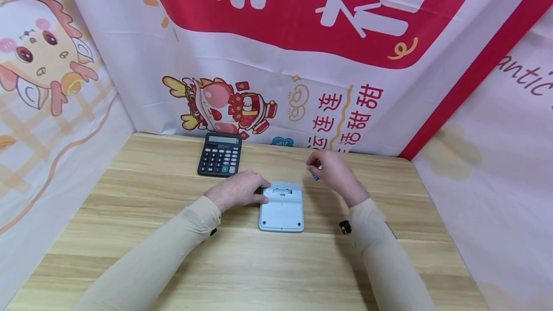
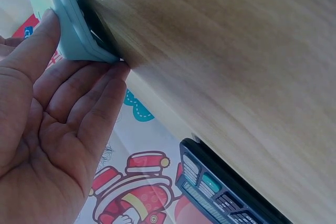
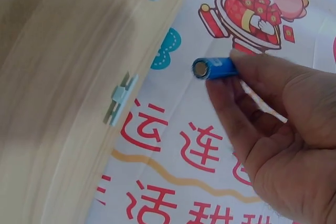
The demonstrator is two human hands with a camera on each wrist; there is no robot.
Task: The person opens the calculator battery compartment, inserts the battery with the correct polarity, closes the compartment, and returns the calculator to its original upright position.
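A light-blue calculator (image 1: 281,215) lies face down on the table, its battery compartment (image 1: 282,191) uncovered near the far end. My left hand (image 1: 239,189) grips its left side, the thumb on the back and the fingers at the edge. To the right and a little farther away, my right hand (image 1: 336,173) is raised and pinches a small blue cylindrical battery (image 3: 216,68) between thumb and fingers, one metal end facing out. A small light-blue battery cover (image 3: 122,98) lies on the table near that hand in the right wrist view.
A black calculator (image 1: 219,155) lies face up at the back left of the wooden table (image 1: 268,272). Printed cloth (image 1: 268,52) hangs directly behind the table's far edge, with more cloth along both sides.
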